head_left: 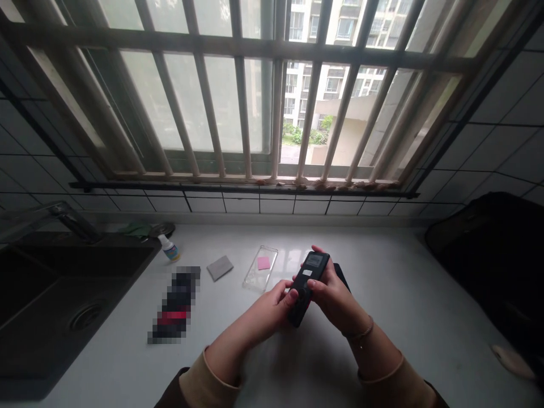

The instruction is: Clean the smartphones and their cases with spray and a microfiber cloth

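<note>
A slim black handheld device (302, 289) is held up over the counter between both hands, tilted, its top end pointing away from me. It has a grey panel at the top, a small white label in the middle and a round part lower down; its exact kind is unclear. My left hand (274, 306) grips its lower left side, thumb on its face. Around its right side wraps my right hand (329, 292), thumb pressed on the front. Partly hidden behind the right hand lies a dark flat object (342, 276). A clear phone case (250, 279) with a pink square (263, 263) lies left of the device.
Farther left on the white counter (382, 260) are a grey folded cloth (220, 268), a pixelated dark item (176, 303) and a small white bottle (169, 248). A sink (38, 317) with a faucet (72, 221) borders the left; a large black object (488, 266) stands right.
</note>
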Demonstrator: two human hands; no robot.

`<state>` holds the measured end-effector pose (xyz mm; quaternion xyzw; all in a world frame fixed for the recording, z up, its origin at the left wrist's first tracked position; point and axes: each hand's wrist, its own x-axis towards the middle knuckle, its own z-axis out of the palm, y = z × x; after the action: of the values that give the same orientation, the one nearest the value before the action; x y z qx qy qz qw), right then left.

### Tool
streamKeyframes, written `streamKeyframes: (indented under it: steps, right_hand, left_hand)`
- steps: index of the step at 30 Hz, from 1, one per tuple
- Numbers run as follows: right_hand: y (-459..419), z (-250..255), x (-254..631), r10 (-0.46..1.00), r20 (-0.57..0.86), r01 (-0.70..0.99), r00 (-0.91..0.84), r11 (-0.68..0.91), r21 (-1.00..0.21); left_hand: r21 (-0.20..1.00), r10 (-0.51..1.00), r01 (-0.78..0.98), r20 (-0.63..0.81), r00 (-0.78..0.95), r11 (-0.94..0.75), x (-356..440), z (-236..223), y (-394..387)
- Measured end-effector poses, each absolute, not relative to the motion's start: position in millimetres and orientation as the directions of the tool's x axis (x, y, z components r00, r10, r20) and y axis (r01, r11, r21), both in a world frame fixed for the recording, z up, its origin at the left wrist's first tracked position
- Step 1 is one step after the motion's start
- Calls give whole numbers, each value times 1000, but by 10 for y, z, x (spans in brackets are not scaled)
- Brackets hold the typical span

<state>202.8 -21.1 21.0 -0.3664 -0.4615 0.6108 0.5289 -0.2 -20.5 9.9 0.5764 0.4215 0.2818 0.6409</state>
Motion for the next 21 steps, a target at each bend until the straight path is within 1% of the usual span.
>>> streamKeyframes:
  steps: [2, 4, 7, 9, 11, 13, 14, 15, 17, 19, 21]
  right_hand:
    - [-231, 171, 2015, 984, 117, -308, -133, 71, -949]
    - [-226, 129, 2004, 987, 146, -219, -73, 127, -967]
    - [-176, 66, 2028, 983, 171, -110, 62, 178, -978]
    - [-133, 38, 2075, 978, 172, -84, 119, 182, -980]
    - [-99, 28, 2134, 978, 163, -40, 133, 170, -985]
    - [-82, 36, 2183, 977, 173, 19, 127, 172, -985]
    - [-80, 44, 2197, 977, 181, 28, 115, 179, -983]
    - [-84, 53, 2201, 979, 181, 5, 98, 181, -983]
    - [-103, 73, 2182, 992, 124, -143, 39, 128, -981]
    - [-129, 93, 2141, 999, 8, -357, -50, -10, -934]
    - [-149, 110, 2103, 984, -109, -507, -140, -166, -846]
  left_hand:
    - [970, 811, 30, -219, 542, 242, 18, 121, -231]
    - [962, 803, -22, -216, 555, 273, 25, 137, -230]
    - [978, 850, -26, -165, 500, 205, 16, 146, -197]
    - [990, 888, 18, -133, 440, 140, -4, 152, -164]
    - [994, 926, 97, -91, 367, 60, -36, 162, -129]
    - [978, 963, 199, 6, 271, -62, -78, 173, -95]
    - [956, 970, 257, 84, 226, -143, -103, 178, -82]
    - [918, 964, 316, 185, 189, -238, -129, 180, -73]
    - [783, 894, 434, 417, 166, -446, -184, 178, -64]
    - [587, 764, 529, 610, 208, -613, -237, 167, -66]
    - [402, 640, 589, 720, 270, -701, -279, 156, -69]
